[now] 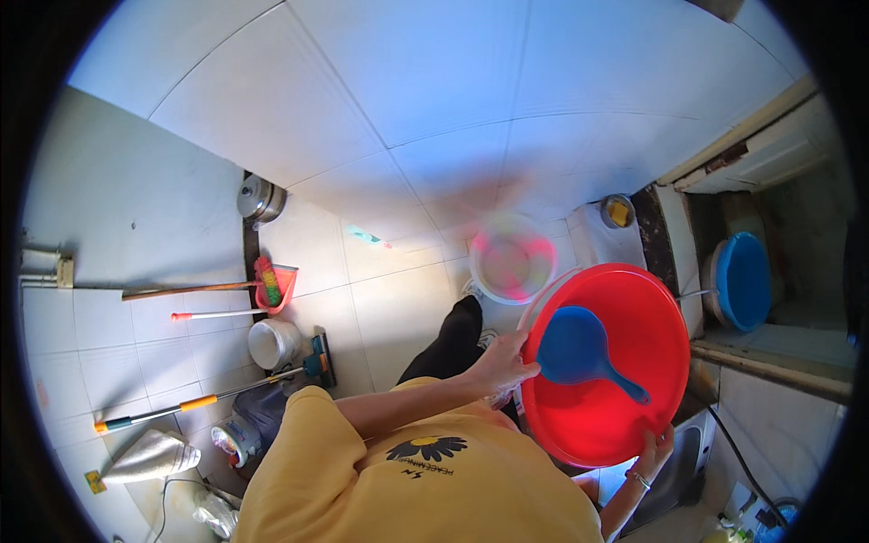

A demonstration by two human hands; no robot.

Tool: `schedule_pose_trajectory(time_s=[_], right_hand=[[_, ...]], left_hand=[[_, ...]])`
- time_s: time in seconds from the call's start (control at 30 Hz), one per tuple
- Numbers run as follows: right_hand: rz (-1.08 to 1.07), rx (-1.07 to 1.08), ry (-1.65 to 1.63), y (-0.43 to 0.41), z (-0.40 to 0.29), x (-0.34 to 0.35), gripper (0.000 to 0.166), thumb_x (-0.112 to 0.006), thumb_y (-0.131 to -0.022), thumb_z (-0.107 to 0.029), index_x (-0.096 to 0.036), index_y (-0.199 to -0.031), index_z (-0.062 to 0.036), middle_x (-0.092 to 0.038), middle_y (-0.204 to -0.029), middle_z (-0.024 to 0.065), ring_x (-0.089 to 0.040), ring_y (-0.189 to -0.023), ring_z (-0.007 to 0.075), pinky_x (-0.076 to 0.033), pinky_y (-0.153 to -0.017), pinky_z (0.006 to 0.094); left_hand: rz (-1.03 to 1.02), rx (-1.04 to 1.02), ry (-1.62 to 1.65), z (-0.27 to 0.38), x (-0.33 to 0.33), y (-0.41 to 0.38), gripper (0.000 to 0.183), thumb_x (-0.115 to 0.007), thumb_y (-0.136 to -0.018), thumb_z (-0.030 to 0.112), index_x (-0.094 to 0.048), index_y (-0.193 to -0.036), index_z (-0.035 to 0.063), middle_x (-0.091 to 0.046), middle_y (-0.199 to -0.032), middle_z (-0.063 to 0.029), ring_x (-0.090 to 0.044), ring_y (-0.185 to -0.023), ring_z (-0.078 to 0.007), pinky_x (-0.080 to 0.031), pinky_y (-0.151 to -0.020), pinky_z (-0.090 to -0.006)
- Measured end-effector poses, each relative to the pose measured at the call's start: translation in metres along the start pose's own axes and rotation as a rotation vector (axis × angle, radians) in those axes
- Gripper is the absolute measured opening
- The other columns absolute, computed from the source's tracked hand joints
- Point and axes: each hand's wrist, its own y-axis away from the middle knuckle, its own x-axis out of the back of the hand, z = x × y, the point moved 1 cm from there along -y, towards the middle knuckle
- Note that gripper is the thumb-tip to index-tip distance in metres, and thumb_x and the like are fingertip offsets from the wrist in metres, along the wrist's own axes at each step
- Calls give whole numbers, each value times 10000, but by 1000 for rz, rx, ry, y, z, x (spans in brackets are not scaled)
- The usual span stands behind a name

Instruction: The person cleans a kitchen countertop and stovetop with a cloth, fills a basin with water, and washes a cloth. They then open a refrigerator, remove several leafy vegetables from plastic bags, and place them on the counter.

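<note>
A large red plastic basin (641,319) is tilted up at my right side, its inside facing me. Inside it rests a blue plastic water dipper (574,343), the handle pointing towards the lower right. My left hand (501,365) grips the basin's left rim, the thumb over the edge close to the dipper's bowl. At the lower right rim, my right hand (656,449) has hold of the same basin, fingertips over the edge and a bracelet on the wrist. The fingers under the basin are hidden.
Beyond the red basin is a translucent basin with pink patches (512,261). A blue basin (745,282) stands in the recess at right. Along the left wall are a dustpan (286,288), a white bucket (273,343) and a mop (319,365). A metal bowl (617,211) sits near the far corner.
</note>
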Motion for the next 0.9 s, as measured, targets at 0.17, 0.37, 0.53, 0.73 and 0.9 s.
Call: schedule_pose_trajectory(time_s=[0.17, 0.37, 0.53, 0.73, 0.9], right_hand=[[-47, -13, 46, -18, 11, -18, 431, -541, -768, 6, -533, -1197, 40, -638, -1091, 133, -619, -977, 230, -491, -857, 338], [-127, -89, -110, -22, 23, -73, 417, -513, -751, 84, -530, -1165, 31, -628, -1043, 91, -617, -914, 169, -494, -810, 277], [-263, -76, -91, -15, 41, -150, 501, -511, -729, 140, -484, -1219, 38, -608, -1121, 128, -613, -1023, 219, -496, -864, 312], [-285, -59, 15, 8, 87, -267, 533, -587, -725, 77, -462, -1241, 29, -635, -1104, 173, -634, -1016, 239, -511, -855, 344], [-337, -17, 182, 16, 156, -379, 515, -638, -724, -13, -482, -1214, 16, -650, -1043, 221, -648, -966, 347, -524, -816, 403]], left_hand=[[21, 86, -52, -19, 17, 4, 440, -695, -723, 168, -531, -1051, -75, -627, -821, -199, -627, -736, -242, -494, -692, -350], [99, 173, 1, -60, 50, 8, 371, -703, -742, 163, -535, -995, -49, -627, -858, -152, -609, -772, -191, -496, -703, -327], [148, 293, -26, -117, 98, 17, 350, -703, -755, 137, -565, -1033, -26, -645, -866, -130, -597, -740, -141, -504, -677, -308], [140, 328, 26, -253, 170, 21, 390, -696, -785, 104, -568, -1132, -22, -652, -927, -91, -625, -806, -141, -508, -719, -295], [108, 595, 130, -338, 238, -3, 342, -681, -807, 39, -571, -1127, -11, -638, -871, -60, -617, -662, -128, -500, -585, -251]])
